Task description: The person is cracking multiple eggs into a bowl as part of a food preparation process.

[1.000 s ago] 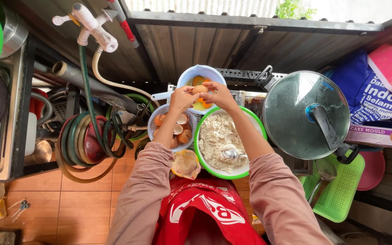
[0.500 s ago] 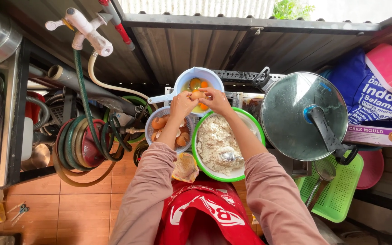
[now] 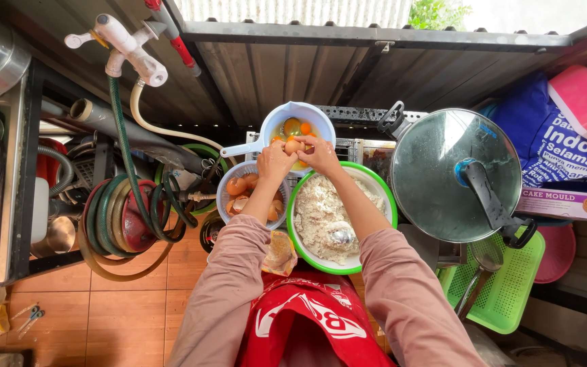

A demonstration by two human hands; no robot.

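While both hands met over the pale blue jug (image 3: 298,117), the left hand (image 3: 274,162) and right hand (image 3: 321,154) shared a grip on a brown egg (image 3: 295,145), fingers pinched on its shell. Orange yolks lay in the jug below. At the far right, a long purple carton (image 3: 565,202) picturing a tart lay under a blue printed bag (image 3: 565,146).

A brown egg (image 3: 294,145) was gripped between the fingertips of both hands, held over a pale blue handled jug (image 3: 276,129) that already contained several yolks in clear white. Just below sat a small bowl (image 3: 229,204) of brown eggs and empty shells. Beside it stood a green-rimmed bowl (image 3: 382,197) of pale crumbly mixture with a spoon sunk in.
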